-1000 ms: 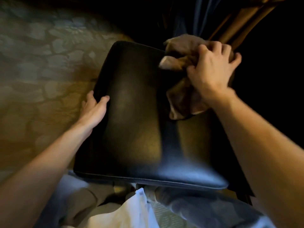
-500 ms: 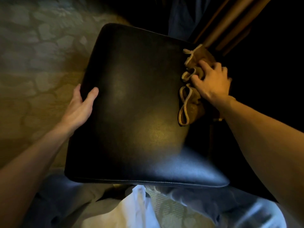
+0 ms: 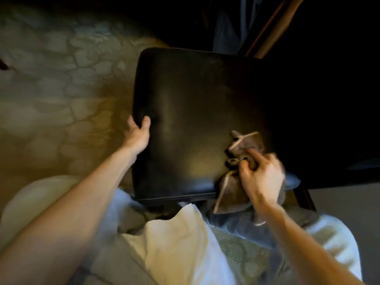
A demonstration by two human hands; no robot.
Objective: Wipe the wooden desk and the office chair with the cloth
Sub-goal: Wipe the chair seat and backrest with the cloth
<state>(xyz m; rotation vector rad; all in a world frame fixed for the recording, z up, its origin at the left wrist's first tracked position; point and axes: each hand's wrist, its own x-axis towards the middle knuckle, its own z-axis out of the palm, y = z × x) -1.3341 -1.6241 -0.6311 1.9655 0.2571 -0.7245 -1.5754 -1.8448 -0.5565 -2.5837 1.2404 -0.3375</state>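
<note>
Grips the cloth in the right hand, fingers curled round a bunched fold of it; motion blur hides their exact lie. Presses that bundle onto the near right corner of the chair seat, one flap spread just past the fingertips on the black padding, the rest hanging below the palm over the front edge. Reads as a wiping stroke along that side, judging by the blur and the firm hold. Clamps the seat's left rim with the left hand, thumb on top, fingers wrapped under the edge and out of sight, most likely to steady the chair against the push of the cloth. Leaves a broad stretch of seat between the two sets of fingers. Shows patterned carpet beyond the left fingers. Shows no container anywhere. Cannot make out the desk in the dark past the right fingers.
</note>
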